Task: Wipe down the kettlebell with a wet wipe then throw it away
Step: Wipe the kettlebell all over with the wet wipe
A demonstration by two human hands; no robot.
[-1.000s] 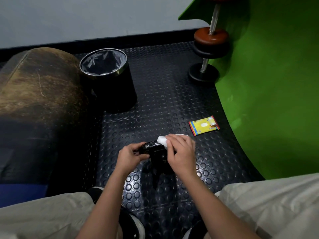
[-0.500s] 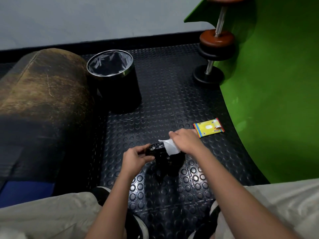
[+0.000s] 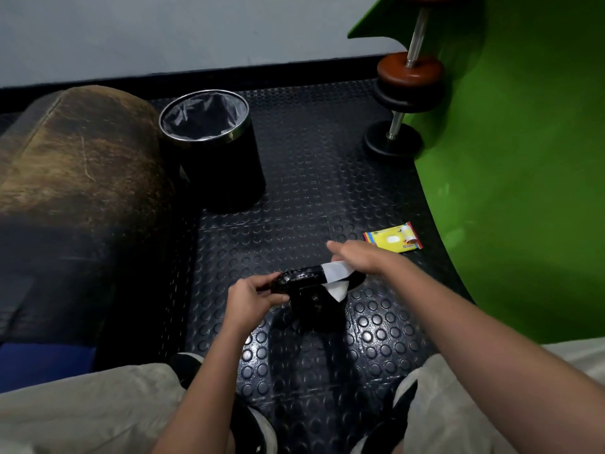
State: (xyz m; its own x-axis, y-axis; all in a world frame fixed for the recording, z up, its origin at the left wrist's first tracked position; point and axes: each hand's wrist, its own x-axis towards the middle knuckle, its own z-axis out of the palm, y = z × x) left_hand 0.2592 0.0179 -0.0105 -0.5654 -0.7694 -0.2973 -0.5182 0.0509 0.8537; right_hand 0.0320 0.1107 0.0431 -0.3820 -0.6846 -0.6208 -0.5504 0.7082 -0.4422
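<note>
Since half a second ago the right hand (image 3: 357, 258) has slid the wet wipe (image 3: 337, 278) further along the kettlebell (image 3: 307, 290) handle toward 3 o'clock, its fingers now stretched out flatter over the cloth. Those fingers press the white wipe against the right end of the handle — a loose corner of it hangs below. The left hand (image 3: 252, 298) pinches the handle's left end, fingers curled narrow around it, steadying the weight. The kettlebell itself is black and glossy, standing on the studded rubber floor (image 3: 294, 191) just ahead of the person's knees.

At about 2 o'clock from the kettlebell lies a yellow wipe packet (image 3: 394, 237), flat on the floor and near the right hand's fingertips. At 11 o'clock stands a black bin (image 3: 216, 152) with a chrome rim and a grey liner — well apart from the hands. A dumbbell (image 3: 404, 103) leans against the green wall (image 3: 523, 158) at 1 o'clock. A worn brown cushion (image 3: 82, 158) fills the 9 to 10 o'clock side.
</note>
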